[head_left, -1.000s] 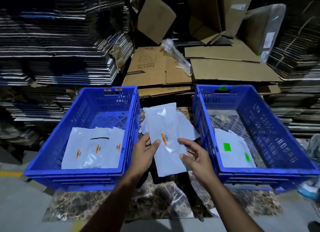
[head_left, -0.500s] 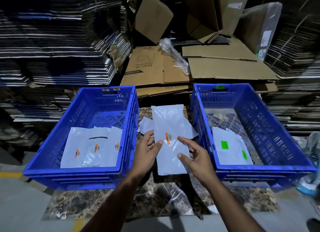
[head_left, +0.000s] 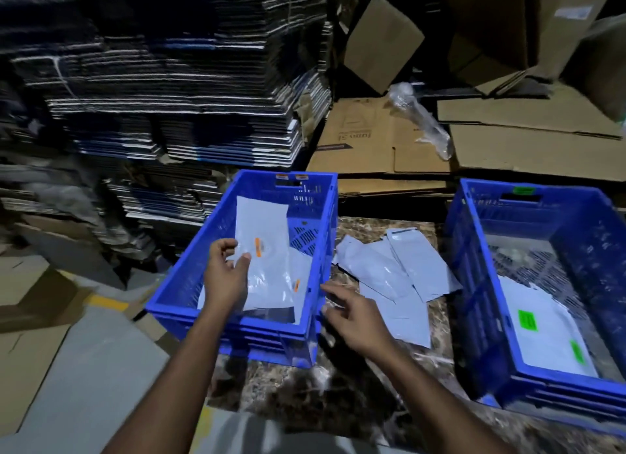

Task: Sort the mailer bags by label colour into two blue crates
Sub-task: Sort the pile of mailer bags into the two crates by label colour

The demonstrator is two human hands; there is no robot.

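Pinching an orange-labelled mailer (head_left: 262, 240) above the left crate (head_left: 176, 294), left hand (head_left: 225, 272); right hand (head_left: 352, 314) hovers slack.

Head camera looks forward and down, close over both crates (head_left: 237, 304).

Two blue perforated plastic crates stand on the dark marbled worktop (head_left: 338, 396): the left crate (head_left: 176, 298) and the right crate (head_left: 474, 284). Two small orange stickers (head_left: 288, 177) sit on the left crate's far rim, and one green sticker (head_left: 523, 190) on the right crate's far rim.

One pale grey plastic mailer bag with an orange label (head_left: 262, 237) is held over the left crate. At least one more orange-labelled bag (head_left: 299, 274) lies beneath it; how many more cannot be told.

In the right crate two green labels (head_left: 526, 320) show on pale bags, so about two bags.

Between the crates lies a loose heap of unsorted pale bags (head_left: 396, 277), roughly four or five, overlapping too much for a sure count.

Two hands are in view, left (head_left: 225, 277) and right (head_left: 352, 313).
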